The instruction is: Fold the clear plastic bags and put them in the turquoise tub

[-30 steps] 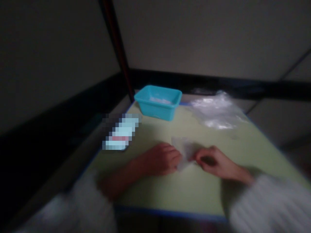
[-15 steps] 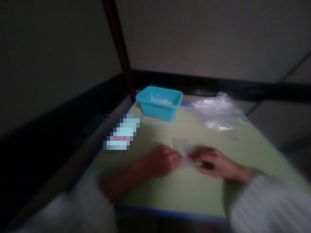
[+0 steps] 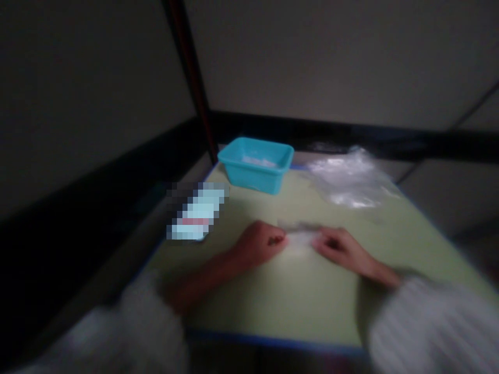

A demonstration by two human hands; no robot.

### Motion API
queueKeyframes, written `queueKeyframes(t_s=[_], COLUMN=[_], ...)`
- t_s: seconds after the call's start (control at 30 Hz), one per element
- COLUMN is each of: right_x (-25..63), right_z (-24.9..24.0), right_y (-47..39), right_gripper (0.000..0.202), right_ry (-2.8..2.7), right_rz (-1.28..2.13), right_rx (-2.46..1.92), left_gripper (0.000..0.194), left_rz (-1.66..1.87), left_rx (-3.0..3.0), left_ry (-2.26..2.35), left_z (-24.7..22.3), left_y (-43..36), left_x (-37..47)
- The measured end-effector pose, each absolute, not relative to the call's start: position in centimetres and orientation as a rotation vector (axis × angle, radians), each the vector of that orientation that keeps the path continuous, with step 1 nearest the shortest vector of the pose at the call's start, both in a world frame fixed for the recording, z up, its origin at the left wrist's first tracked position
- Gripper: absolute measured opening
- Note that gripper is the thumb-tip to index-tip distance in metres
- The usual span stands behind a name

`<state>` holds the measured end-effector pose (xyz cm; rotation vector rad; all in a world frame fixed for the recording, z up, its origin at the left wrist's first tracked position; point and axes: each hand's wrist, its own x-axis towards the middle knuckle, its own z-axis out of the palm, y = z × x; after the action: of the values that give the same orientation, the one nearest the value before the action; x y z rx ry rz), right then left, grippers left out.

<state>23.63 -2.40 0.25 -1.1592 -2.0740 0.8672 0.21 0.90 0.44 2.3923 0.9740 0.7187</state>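
Observation:
Between my two hands is a small clear plastic bag (image 3: 300, 240), blurred and see-through, just above the table. My left hand (image 3: 264, 242) pinches its left edge between thumb and fingers. On the other side, my right hand (image 3: 342, 249) pinches the right edge the same way. The bag looks stretched across the gap between the hands. Whether anything is inside it I cannot make out.
A turquoise plastic basket (image 3: 253, 179) with pale items inside stands at the table's far left. Clear plastic bags (image 3: 351, 179) lie heaped at the far right. A blurred-out flat thing (image 3: 198, 213) rests at the left edge of the yellowish table (image 3: 273, 311), which has blue edging.
Both hands have risen slightly and moved a little apart. The bag lay flatter before with its corner up at the back; now it is held between both hands.

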Motion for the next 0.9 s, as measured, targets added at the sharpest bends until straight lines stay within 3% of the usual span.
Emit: queueKeyframes(t_s=[0.3,0.43,0.67,0.9], right_x=[22.0,22.1,22.0,21.0], right_z=[0.9,0.4,0.7,0.2], right_y=[-0.7,-0.6,-2.3,-3.6], right_gripper=[0.025,0.036,0.022,0.057], right_ry=[-1.722,-1.581,-1.926,-2.517], right_rz=[1.072,1.041,0.394,0.141], right_rx=[-1.323,-1.365,-1.334,-1.171], left_gripper=[0.018,0.014,0.017,0.022], left_rz=[0.647,0.622,0.575,0.545], left_rx=[1.619,1.521,1.406,1.336], left_ry=[1.107,1.139,1.200,1.210], left_z=[-0.8,-0.1,0.7,1.3], left_y=[2.4,2.4,2.8,2.7], left_x=[1.1,1.5,2.0,2.1])
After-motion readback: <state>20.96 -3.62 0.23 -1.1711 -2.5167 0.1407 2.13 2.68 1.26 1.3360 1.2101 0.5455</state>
